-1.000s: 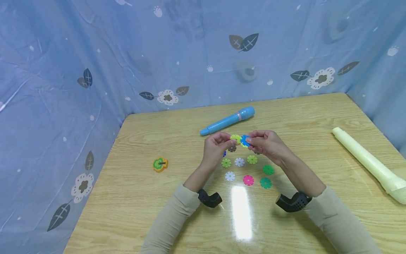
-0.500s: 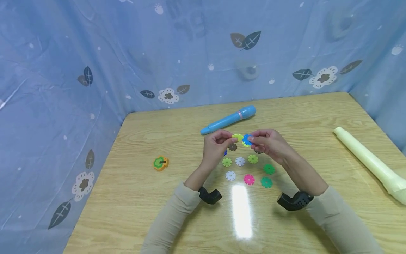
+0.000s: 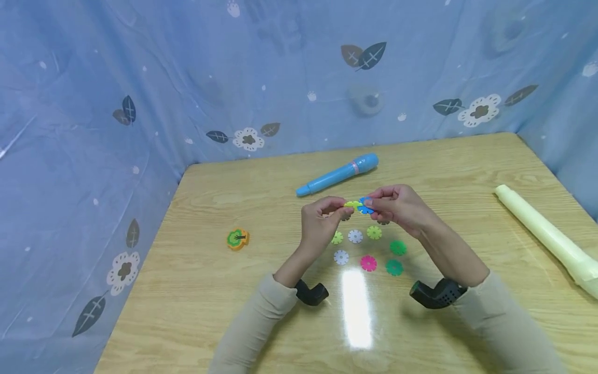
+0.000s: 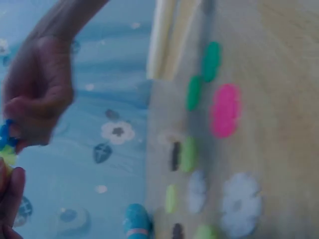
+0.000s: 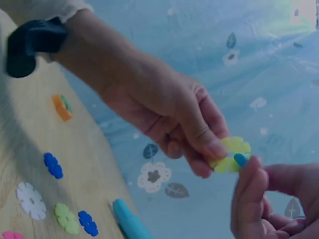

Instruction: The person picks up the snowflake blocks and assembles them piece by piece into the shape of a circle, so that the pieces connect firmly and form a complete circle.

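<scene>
Just beyond the middle of the table, my left hand [image 3: 318, 224] pinches a yellow-green notched disc [image 3: 352, 204] between thumb and fingers. My right hand [image 3: 404, 210] holds a blue notched disc [image 3: 366, 208] the same way, and the two discs meet edge to edge between the hands. In the right wrist view the yellow-green disc [image 5: 234, 146] shows nearly face-on, with the blue disc [image 5: 240, 160] edge-on against its side. Below the hands lie several loose notched discs, among them a pink disc [image 3: 368, 263], a white disc [image 3: 341, 257] and a green disc [image 3: 394, 267].
A blue toy microphone [image 3: 337, 175] lies behind the hands. On the left is an orange and green tree block [image 3: 237, 239]. A long pale-yellow tube [image 3: 542, 234] with a flared end lies at the right. Patterned blue cloth [image 3: 299, 78] hangs around the table.
The right hand has risen a little and turned the blue disc flatter against the yellow-green one. My left hand has shifted slightly right, now covering the dark blue disc on the table.
</scene>
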Tool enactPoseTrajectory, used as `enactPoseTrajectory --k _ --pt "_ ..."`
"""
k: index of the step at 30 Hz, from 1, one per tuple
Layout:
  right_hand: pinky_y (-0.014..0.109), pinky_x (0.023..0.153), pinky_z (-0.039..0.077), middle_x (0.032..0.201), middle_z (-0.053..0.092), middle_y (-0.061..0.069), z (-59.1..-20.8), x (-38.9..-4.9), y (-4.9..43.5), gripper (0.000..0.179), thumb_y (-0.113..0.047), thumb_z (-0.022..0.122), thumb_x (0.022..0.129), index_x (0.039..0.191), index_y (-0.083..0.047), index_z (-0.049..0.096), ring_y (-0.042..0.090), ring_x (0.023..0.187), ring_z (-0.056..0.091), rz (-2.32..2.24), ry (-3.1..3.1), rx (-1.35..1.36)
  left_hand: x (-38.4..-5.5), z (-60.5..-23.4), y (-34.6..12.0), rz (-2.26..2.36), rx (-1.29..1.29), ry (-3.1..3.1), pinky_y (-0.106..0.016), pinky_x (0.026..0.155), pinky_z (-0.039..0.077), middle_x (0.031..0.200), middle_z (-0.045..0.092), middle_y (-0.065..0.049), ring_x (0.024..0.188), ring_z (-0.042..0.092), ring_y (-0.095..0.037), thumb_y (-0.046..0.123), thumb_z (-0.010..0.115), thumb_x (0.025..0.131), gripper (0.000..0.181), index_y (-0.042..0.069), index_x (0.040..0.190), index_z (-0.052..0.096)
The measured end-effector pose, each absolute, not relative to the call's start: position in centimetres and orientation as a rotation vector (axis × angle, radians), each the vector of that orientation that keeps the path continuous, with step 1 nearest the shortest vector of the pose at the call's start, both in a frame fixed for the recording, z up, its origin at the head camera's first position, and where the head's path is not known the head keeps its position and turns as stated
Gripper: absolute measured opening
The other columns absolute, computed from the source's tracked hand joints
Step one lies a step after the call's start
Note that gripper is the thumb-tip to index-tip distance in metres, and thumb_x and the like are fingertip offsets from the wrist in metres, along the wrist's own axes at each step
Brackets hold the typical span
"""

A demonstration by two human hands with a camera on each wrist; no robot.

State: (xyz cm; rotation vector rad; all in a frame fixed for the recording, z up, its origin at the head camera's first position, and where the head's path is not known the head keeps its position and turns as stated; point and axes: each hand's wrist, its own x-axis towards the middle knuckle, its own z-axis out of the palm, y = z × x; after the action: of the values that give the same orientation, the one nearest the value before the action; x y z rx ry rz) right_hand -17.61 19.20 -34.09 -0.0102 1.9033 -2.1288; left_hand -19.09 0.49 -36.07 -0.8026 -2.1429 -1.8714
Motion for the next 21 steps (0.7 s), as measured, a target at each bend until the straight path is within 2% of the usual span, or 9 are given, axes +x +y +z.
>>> enactPoseTrajectory --k 1,4,7,11,14,18,21 --pt "0.018 0.055 0.048 0.067 0.063 -0.003 -33.9 -17.6 19.2 0.005 -0.007 0.059 0.088 0.087 -0.002 0.057 0.005 0.056 0.059 -2.101 1.936 -0.007 -18.8 -35.6 0.5 -1.833 -0.817 -2.142 -0.026 0.061 0.054 0.077 0.068 -0.024 0.066 0.067 -0.032 -0.003 0.069 0.077 0.01 -0.012 0.08 0.065" --pt "0.019 0.057 0.049 0.068 0.064 -0.004 -33.8 -17.6 19.4 0.009 -0.008 0.059 0.088 0.091 0.0 0.056 0.005 0.058 0.061 -2.078 1.962 -0.023 -18.9 -35.7 0.6 -1.784 -0.839 -2.115 -0.028 0.061 0.055 0.077 0.068 -0.024 0.064 0.067 -0.032 -0.005 0.069 0.076 0.009 -0.012 0.079 0.065" --pt "0.018 0.057 0.05 0.068 0.065 -0.004 -34.3 -17.7 19.4 0.005 -0.007 0.059 0.088 0.089 -0.002 0.058 0.005 0.059 0.062 -2.076 1.96 -0.034 -19.6 -36.9 0.5 -1.767 -0.844 -2.127 -0.027 0.061 0.055 0.079 0.068 -0.024 0.066 0.068 -0.032 -0.003 0.07 0.076 0.01 -0.011 0.08 0.065" --pt "0.02 0.061 0.052 0.069 0.066 -0.006 -35.3 -18.1 19.4 0.005 -0.009 0.059 0.089 0.09 -0.004 0.059 0.005 0.061 0.062 -2.005 2.033 -0.071 -21.2 -38.3 -0.3 -1.795 -0.898 -2.277 -0.022 0.062 0.053 0.082 0.07 -0.018 0.07 0.069 -0.026 0.007 0.072 0.078 0.013 -0.004 0.084 0.069" --pt "0.023 0.065 0.053 0.07 0.066 -0.007 -36.1 -18.5 19.5 0.014 -0.013 0.061 0.088 0.095 -0.002 0.058 0.006 0.063 0.063 -1.935 2.103 -0.088 -22.6 -38.2 -1.1 -1.907 -0.905 -2.45 -0.02 0.07 0.052 0.087 0.071 -0.015 0.077 0.069 -0.02 0.016 0.066 0.084 0.017 0.0 0.089 0.07" --pt "0.027 0.068 0.054 0.071 0.066 -0.007 -37.0 -19.1 19.4 0.024 -0.016 0.063 0.087 0.101 0.002 0.058 0.008 0.065 0.064 -1.874 2.145 -0.123 -24.2 -37.9 -1.4 -2.038 -0.879 -2.663 -0.032 0.087 0.049 0.094 0.07 -0.012 0.085 0.066 -0.013 0.022 0.057 0.091 0.027 0.0 0.099 0.069" --pt "0.028 0.069 0.055 0.072 0.068 -0.006 -37.5 -19.3 19.1 0.026 -0.016 0.063 0.087 0.103 0.005 0.059 0.01 0.067 0.066 -1.872 2.138 -0.141 -24.8 -37.8 -1.1 -2.03 -0.882 -2.831 -0.039 0.087 0.047 0.089 0.067 -0.003 0.08 0.057 -0.009 0.023 0.058 0.09 0.027 -0.001 0.098 0.069"
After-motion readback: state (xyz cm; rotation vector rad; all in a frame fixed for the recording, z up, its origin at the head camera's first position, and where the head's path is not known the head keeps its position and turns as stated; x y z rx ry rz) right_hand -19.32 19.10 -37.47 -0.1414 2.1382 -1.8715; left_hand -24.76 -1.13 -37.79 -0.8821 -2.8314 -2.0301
